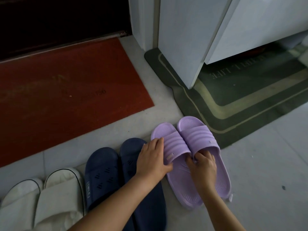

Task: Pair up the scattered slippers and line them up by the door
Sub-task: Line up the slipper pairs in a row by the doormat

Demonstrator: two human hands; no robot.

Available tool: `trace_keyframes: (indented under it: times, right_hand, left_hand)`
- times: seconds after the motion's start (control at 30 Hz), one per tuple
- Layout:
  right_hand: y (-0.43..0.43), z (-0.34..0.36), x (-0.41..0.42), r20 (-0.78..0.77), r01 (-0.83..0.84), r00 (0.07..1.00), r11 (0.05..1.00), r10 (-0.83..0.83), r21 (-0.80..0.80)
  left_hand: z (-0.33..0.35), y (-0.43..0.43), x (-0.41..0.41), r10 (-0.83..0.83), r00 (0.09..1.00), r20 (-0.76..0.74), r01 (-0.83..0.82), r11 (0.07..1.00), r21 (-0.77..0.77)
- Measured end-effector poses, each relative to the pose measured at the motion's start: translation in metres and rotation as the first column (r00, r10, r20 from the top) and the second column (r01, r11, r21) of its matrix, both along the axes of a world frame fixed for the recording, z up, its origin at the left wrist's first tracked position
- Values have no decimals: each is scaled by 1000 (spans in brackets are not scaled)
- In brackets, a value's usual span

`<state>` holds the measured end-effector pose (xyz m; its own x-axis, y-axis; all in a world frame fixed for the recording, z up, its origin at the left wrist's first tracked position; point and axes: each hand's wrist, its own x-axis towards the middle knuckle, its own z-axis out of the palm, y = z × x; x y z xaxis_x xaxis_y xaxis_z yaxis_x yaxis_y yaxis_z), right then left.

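The purple slippers (196, 135) sit beside the navy pair (101, 170); the left hand (153, 157) lies flat on one strap, the right hand (202, 165) pinches the other's. A crooked tug could skew them out of line.

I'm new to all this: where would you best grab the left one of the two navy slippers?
Probably by the wide strap of the navy slipper, from above on its heel side. The strap arches over the sole, and the toe points away.

Heels of the white slippers (58, 194) run off the bottom edge.
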<state>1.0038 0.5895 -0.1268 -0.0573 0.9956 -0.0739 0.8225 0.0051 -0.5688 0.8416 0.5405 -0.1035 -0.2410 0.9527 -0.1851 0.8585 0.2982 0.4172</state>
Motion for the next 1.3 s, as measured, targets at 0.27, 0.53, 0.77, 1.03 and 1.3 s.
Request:
trace_keyframes:
  times: [0.27, 0.53, 0.77, 1.03, 1.3]
  right_hand:
    - [1, 4, -2, 14, -10, 1000, 1000, 10, 13]
    - [2, 4, -2, 53, -12, 999, 1000, 13, -11]
    - [-20, 17, -11, -174, 179, 972, 977, -157, 116]
    - [-70, 53, -72, 43, -603, 796, 786, 604, 135]
    - [-51, 41, -108, 396, -835, 364, 484, 843, -261]
  left_hand:
    - [2, 0, 1, 2, 1000, 2, -2, 1000, -22]
    - [5, -1, -3, -38, 999, -6, 37, 995, -92]
    - [21, -43, -40, 72, 994, 81, -63, 993, -104]
    - [20, -139, -94, 171, 985, 40, -159, 965, -209]
    - [17, -138, -114, 223, 968, 115, -201, 963, -178]
